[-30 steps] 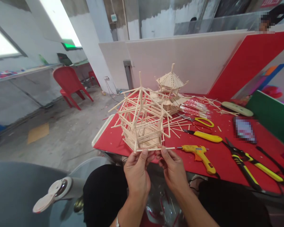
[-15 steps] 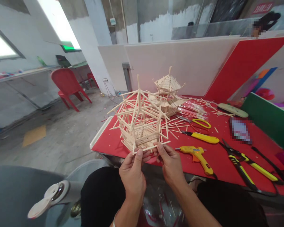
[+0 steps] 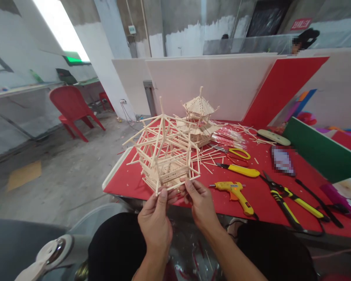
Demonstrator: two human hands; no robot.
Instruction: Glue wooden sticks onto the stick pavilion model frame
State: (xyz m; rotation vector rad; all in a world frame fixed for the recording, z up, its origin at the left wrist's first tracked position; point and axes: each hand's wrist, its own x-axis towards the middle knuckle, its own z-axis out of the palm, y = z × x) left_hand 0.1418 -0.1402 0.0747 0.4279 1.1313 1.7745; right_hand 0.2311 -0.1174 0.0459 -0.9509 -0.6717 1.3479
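A pavilion model (image 3: 163,152) built of thin pale wooden sticks stands at the front edge of the red table, its roof an open frame. Low along its near side runs a wooden stick (image 3: 175,185). My left hand (image 3: 158,212) is closed, thumb on top, around this stick near its left end. Farther right, my right hand (image 3: 200,201) pinches the same stick between thumb and fingers. Whether the stick is fixed to the model I cannot tell. Behind stands a second pavilion model (image 3: 200,113) with a filled-in, tiered roof.
Right of my hands on the red table (image 3: 193,212) lie a yellow glue gun (image 3: 235,193), a yellow utility knife (image 3: 242,170), yellow-handled scissors (image 3: 240,153) and garden shears (image 3: 292,199). Loose sticks (image 3: 207,156) lie beside the model. A flask (image 3: 61,249) stands at lower left.
The view has turned slightly right, so everything sits farther left in the picture. Both hands keep the same grip on the stick; the model shows no clear movement of its own.
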